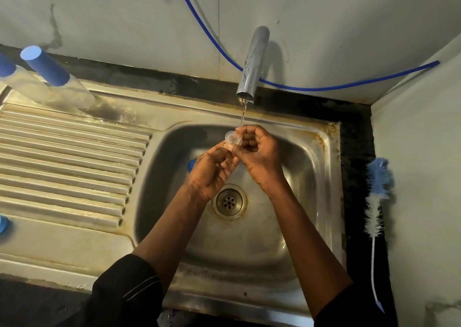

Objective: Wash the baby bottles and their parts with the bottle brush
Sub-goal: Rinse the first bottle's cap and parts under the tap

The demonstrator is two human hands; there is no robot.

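Leftward, two blue-capped bottles [53,82] stand on the drainer [69,152]. Over the basin, our left hand [212,174] pinches the clear teat [233,139] from below, while our right hand [259,157], fingers curled, holds it under the tap [252,64]. We judge this a rinse. Next, one hand must let go to fetch the bottle brush [376,197], lying well to the right.

Dim, warm light; glare on the sink [321,152] steel, wide-angle bending at edges, corners dark.
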